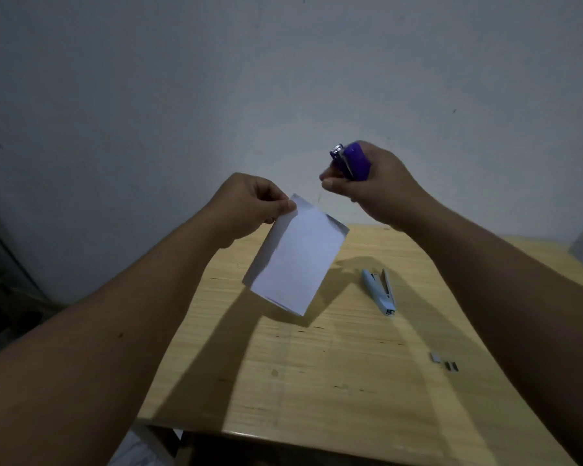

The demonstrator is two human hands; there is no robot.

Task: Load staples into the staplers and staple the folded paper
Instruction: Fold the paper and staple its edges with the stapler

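- The person's left hand point(249, 205) pinches the top corner of the folded paper point(297, 257) between thumb and fingers. The paper hangs in the air above the wooden table point(317, 381), tilted a bit.
- The right hand point(372, 186) has its fingers curled round a purple stapler point(350, 161). The stapler's shiny metal end points up and to the left. It is near the paper's top edge but not touching it.
- A light blue stapler point(381, 292) lies on the table to the right, with its top swung open. It looks like it has not been closed yet.
- A few small strips of staples point(445, 361) lie on the table, nearer the person and apart from the blue stapler.
- The paper is likely very light and bendy. Held by one corner it can flop or swing, so a firm pinch close to the spot to be stapled would keep it steady.
- The folded layers could slide apart, so the pinch should press all of them together.
- The purple stapler looks hard and small, easy to squeeze in one hand. Its mouth has to slip over the paper's edge before the squeeze.
- The staple strips are tiny and may snap apart, so they want a gentle pick-up by the sides.
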